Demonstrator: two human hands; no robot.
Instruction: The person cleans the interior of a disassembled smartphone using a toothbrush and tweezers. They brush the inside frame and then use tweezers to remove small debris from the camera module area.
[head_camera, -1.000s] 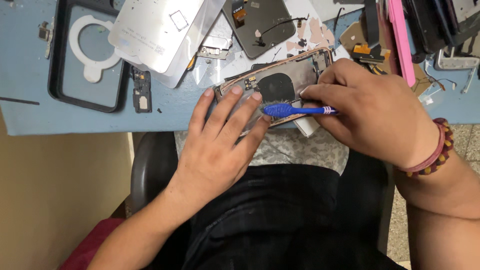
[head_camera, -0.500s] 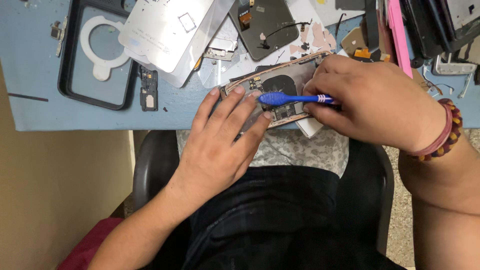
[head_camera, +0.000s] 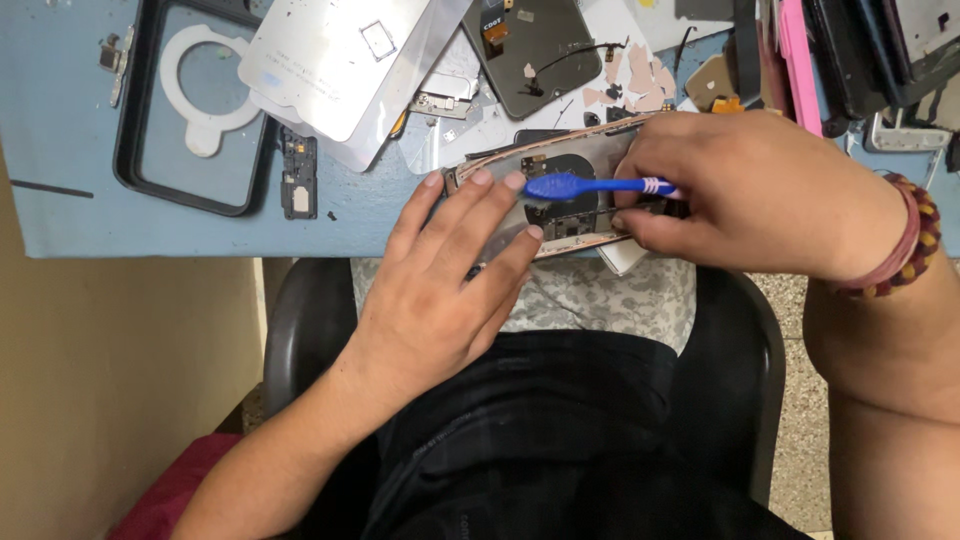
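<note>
Left hand (head_camera: 440, 290) spread flat, fingertips pressing opened phone back housing (head_camera: 560, 195) at near table edge | right hand (head_camera: 750, 195) pinching blue toothbrush (head_camera: 590, 186), bristles on housing; beaded bracelet (head_camera: 900, 240) on wrist | far left: black phone case (head_camera: 135, 130); silver plate (head_camera: 340, 60) on blue table (head_camera: 60, 210)

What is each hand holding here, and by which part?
The right hand holds a blue toothbrush by its handle, bristle head over the opened phone. The left hand grips nothing; its fingers press flat on the phone.
</note>
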